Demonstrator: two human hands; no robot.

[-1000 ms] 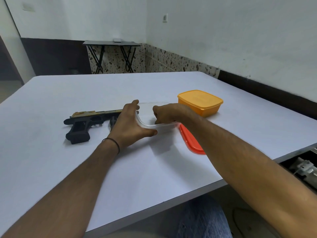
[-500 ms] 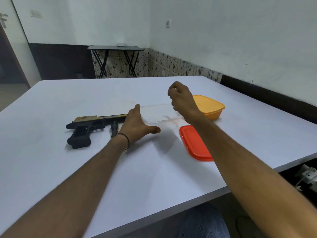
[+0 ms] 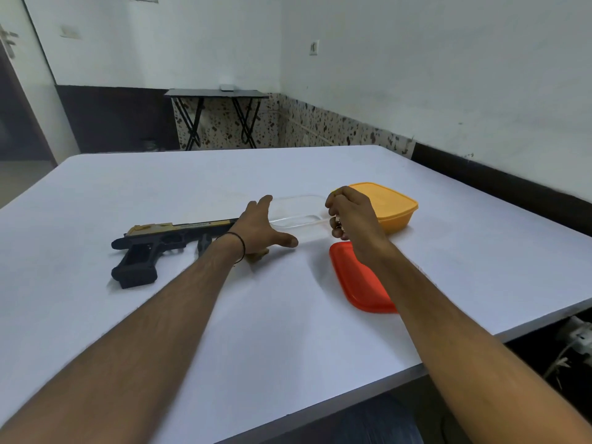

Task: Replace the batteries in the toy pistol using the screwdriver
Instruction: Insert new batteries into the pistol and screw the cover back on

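On the white surface (image 3: pixel 288 315) the toy pistol (image 3: pixel 166 241) lay left, unopened as far as we could judge, so nearly everything remained. Our left hand (image 3: pixel 259 229) lay spread beside the clear tub (image 3: pixel 298 208); our right hand (image 3: pixel 352 219) curled around a small item (image 3: pixel 338 224), perhaps batteries.

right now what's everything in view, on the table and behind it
table: 1, white, under everything
toy pistol: 1, black and gold, table left
screwdriver: 1, dark, beside pistol, half hidden by left wrist
clear tub: 1, transparent, open, table centre
lidded box: 1, yellow-orange, right of tub
lid: 1, red, partly under right forearm
folding table: 1, dark, far wall
left hand: 1, open, at tub's left end
right hand: 1, curled round small item, unidentifiable
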